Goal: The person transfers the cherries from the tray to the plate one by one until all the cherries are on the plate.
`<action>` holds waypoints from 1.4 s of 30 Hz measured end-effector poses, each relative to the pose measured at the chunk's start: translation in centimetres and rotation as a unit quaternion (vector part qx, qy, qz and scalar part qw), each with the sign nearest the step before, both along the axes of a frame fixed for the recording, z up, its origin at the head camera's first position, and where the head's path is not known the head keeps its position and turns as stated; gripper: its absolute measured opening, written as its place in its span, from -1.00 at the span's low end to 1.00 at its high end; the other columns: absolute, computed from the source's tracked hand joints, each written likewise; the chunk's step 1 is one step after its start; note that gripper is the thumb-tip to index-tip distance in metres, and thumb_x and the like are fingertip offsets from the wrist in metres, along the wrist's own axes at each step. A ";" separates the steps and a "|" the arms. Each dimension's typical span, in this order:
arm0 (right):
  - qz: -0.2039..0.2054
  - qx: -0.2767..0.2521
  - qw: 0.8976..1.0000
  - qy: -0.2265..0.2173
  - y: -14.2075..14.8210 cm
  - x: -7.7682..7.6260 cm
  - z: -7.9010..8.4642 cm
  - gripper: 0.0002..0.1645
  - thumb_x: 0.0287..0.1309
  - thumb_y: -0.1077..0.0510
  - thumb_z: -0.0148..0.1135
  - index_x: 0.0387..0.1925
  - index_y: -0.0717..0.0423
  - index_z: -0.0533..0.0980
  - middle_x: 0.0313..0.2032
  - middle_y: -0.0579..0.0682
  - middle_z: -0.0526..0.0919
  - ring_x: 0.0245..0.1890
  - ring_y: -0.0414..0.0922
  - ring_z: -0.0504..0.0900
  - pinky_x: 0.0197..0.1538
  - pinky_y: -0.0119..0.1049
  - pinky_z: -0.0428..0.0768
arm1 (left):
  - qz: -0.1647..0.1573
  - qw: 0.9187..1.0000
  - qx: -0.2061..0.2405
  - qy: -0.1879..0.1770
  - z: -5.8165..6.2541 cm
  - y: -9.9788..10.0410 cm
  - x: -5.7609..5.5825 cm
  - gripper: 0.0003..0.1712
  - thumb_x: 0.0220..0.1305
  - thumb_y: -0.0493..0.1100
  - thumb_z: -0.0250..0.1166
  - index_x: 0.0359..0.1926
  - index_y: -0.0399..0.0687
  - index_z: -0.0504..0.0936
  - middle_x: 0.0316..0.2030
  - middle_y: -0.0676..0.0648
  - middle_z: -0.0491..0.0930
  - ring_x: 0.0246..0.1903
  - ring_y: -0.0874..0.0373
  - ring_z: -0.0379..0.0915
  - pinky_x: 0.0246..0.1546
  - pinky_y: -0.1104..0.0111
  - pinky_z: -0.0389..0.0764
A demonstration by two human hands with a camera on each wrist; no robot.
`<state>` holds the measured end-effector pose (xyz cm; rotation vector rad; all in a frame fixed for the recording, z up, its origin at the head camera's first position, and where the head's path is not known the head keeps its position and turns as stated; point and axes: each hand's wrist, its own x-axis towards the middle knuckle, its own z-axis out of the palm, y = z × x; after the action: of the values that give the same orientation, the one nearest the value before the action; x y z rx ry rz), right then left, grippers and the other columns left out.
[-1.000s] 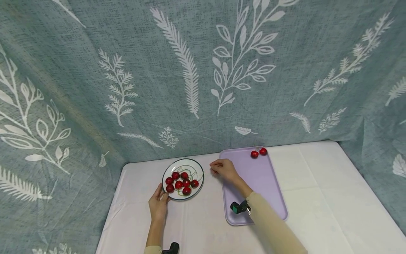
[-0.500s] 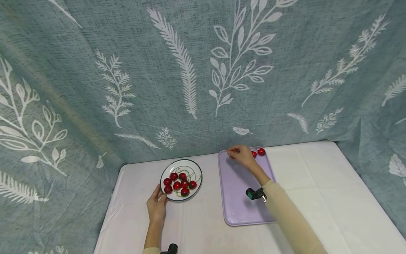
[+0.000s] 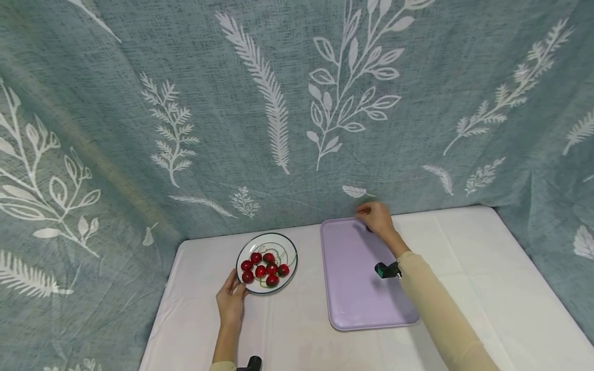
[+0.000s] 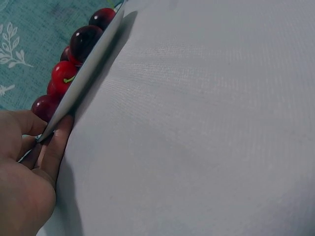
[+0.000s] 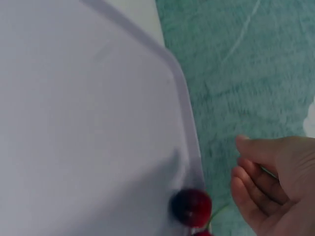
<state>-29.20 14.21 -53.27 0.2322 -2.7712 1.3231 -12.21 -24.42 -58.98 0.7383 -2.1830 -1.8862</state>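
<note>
A white plate (image 3: 289, 248) with a dark rim holds several red cherries (image 3: 271, 281) with green stems. At its near left edge my left hand (image 3: 230, 304) grips the rim, with the thumb above and fingers below in the left wrist view. My right hand (image 3: 378, 220) hovers over the far edge of a lilac tray (image 3: 366, 293), fingers loosely curved and holding nothing. Beside it in the right wrist view lies a dark red cherry (image 5: 192, 207) against the tray's rim, a second cherry (image 5: 202, 233) cut off below it. The hand mostly hides these in the head view.
A white cloth (image 3: 464, 288) covers the table under plate and tray. Behind the far table edge hangs a grey-green curtain (image 3: 260, 129) with white leaf prints, close to my right hand.
My right hand has moved from beside the plate, across the tray's far left corner, to the cherries at the far edge. The left hand stays on the plate.
</note>
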 end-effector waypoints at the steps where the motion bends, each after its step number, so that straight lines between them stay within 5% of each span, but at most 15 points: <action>1: -0.005 0.010 1.000 0.010 0.2 -0.1 -0.1 -0.73 0.09 0.29 0.38 -0.17 0.40 0.66 -0.25 0.28 0.72 -0.24 0.14 0.69 -0.17 -0.03 0.74 | 0.002 1.000 -0.001 0.000 0.0 0.0 0.1 -0.35 0.36 -0.40 0.09 0.45 -0.28 0.19 0.18 -0.40 0.42 -0.15 0.38 0.52 -0.13 0.56 0.69; 7: -0.049 0.074 0.996 0.017 1.1 -0.4 -1.1 -0.70 0.08 0.27 0.39 -0.16 0.38 0.66 -0.15 0.28 0.70 -0.12 0.18 0.66 -0.06 0.05 0.70 | 0.008 1.000 -0.015 -0.003 0.0 -0.1 0.6 -0.36 0.37 -0.39 0.08 0.45 -0.26 0.20 0.23 -0.36 0.41 0.05 0.10 0.51 -0.14 0.59 0.68; 12: -0.092 0.091 0.992 0.011 1.6 -0.4 -1.7 -0.69 0.05 0.23 0.41 -0.20 0.39 0.67 -0.18 0.28 0.71 -0.14 0.19 0.65 -0.08 0.06 0.69 | 0.003 1.000 -0.007 -0.002 -0.1 -0.3 0.6 -0.36 0.38 -0.39 0.08 0.45 -0.26 0.19 0.23 -0.37 0.40 0.04 0.14 0.51 -0.12 0.58 0.68; 21: -0.113 0.116 0.986 -0.027 2.3 -0.4 -2.4 -0.65 0.08 0.16 0.39 -0.21 0.41 0.66 -0.20 0.30 0.71 -0.16 0.22 0.65 -0.10 0.07 0.69 | 0.002 1.000 -0.008 0.000 -0.3 -0.1 0.5 -0.36 0.37 -0.38 0.08 0.44 -0.27 0.20 0.22 -0.36 0.41 0.02 0.16 0.50 -0.12 0.57 0.69; 28: -0.124 0.127 0.983 -0.044 2.6 -0.5 -2.8 -0.68 0.09 0.15 0.38 -0.25 0.38 0.68 -0.23 0.27 0.72 -0.18 0.19 0.66 -0.14 0.06 0.70 | -0.003 1.000 -0.012 0.012 -0.4 0.0 0.5 -0.37 0.39 -0.38 0.08 0.44 -0.28 0.20 0.23 -0.39 0.40 0.13 -0.06 0.47 -0.10 0.56 0.68; 37: -0.139 0.102 0.983 -0.061 3.6 -0.3 -2.5 -0.73 0.13 0.13 0.26 -0.40 0.29 0.72 -0.46 0.14 0.73 -0.45 0.02 0.64 -0.53 -0.23 0.58 | -0.016 1.000 0.009 0.011 -0.1 0.0 0.3 -0.36 0.38 -0.40 0.08 0.45 -0.28 0.19 0.24 -0.39 0.39 -0.06 0.33 0.52 -0.08 0.55 0.68; 42: -0.144 0.062 0.986 -0.058 3.8 -0.1 -1.7 -0.68 0.16 0.12 0.22 -0.35 0.32 0.72 -0.46 0.16 0.73 -0.45 0.04 0.64 -0.53 -0.26 0.55 | -0.011 1.000 0.004 0.010 -0.2 -0.2 0.2 -0.36 0.38 -0.40 0.09 0.45 -0.26 0.20 0.25 -0.35 0.39 -0.04 0.32 0.51 -0.09 0.56 0.68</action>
<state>-29.29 18.06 -54.93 -0.2398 -2.8449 1.1290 -11.98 -24.67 -59.18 0.6973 -2.1817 -1.9065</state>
